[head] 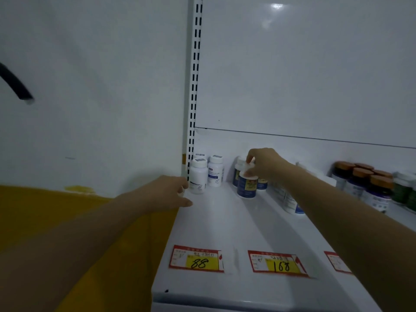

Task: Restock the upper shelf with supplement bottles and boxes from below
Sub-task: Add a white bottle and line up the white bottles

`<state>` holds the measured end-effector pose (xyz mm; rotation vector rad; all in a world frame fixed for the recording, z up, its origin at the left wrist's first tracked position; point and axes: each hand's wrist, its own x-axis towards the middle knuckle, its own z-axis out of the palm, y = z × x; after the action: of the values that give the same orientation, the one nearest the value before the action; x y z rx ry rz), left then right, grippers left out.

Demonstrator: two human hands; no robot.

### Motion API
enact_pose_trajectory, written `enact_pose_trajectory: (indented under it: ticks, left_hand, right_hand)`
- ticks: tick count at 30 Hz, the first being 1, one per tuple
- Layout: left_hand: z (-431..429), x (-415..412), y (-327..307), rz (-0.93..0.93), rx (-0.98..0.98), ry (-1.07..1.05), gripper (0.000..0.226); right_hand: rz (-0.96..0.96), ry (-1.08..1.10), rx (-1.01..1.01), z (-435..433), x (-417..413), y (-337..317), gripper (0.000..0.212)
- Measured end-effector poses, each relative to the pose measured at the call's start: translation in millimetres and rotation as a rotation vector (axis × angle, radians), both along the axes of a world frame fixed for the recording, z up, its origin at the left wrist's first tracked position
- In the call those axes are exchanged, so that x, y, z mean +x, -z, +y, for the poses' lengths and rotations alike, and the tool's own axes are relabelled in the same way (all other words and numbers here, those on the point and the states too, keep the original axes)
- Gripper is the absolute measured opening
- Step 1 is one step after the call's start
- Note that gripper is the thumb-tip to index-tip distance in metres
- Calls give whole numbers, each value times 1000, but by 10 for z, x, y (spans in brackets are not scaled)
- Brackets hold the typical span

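My right hand [264, 164] grips the white cap of a dark blue supplement bottle [247, 186] with a yellow label, which stands on the white upper shelf [220, 224]. More blue bottles [236, 174] stand just behind it. My left hand [172, 191] hovers at the shelf's left edge, fingers loosely curled, right beside a white bottle [198, 176]; whether it touches it I cannot tell. A second white bottle [215, 171] stands behind that one.
Brown-capped dark bottles [369, 185] and green bottles [404, 190] fill the shelf's right side. A white and blue bottle [292, 204] is partly hidden by my right forearm. Red and yellow price tags [196, 258] line the front edge. A slotted upright [194, 86] rises at left.
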<state>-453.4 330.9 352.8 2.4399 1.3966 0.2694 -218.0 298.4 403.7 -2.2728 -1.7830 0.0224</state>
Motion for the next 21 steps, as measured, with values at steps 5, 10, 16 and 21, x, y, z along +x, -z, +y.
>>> enact_pose_trajectory:
  ticks: [5,10,16,21]
  left_hand:
    - [152,46,35,-41,-4,-26,58]
    - [266,220,118,-114,-24,-46,73]
    - [450,392,222,-351,-114,-53,76]
    - [545,493,302,-463,-125,-35,71]
  right_hand:
    - [34,-3,38,57,64,34,42]
    - [-9,-19,61,45,-4,50,65]
    - [-116,-151,157,186,-368,-73,50]
    - [-201,-70,-29,518,-472,3,31]
